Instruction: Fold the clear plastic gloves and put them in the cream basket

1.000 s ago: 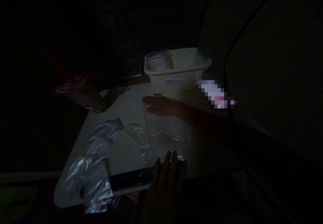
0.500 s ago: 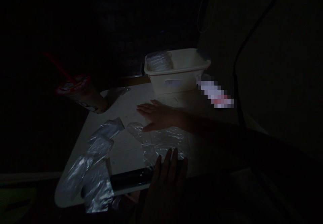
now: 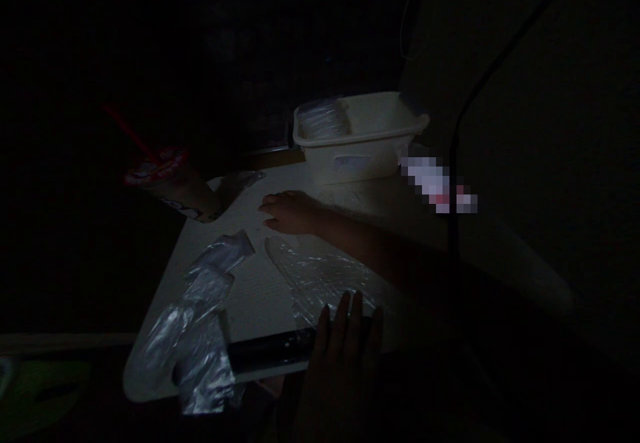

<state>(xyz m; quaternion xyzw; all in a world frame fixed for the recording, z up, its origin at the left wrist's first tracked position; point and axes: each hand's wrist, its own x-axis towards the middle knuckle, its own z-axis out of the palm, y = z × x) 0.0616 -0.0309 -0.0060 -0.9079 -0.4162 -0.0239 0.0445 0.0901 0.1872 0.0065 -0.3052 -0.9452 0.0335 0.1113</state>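
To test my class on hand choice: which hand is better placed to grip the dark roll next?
Left, probably: the left hand lies over the dark roll at the near edge of the table, while the right hand is farther off, beyond the plastic film.

View: head-worn camera, on the person's head
Faces: forward and down onto the table (image 3: 260, 296)
Nearness: close, hand (image 3: 345, 363) at 6 o'clock
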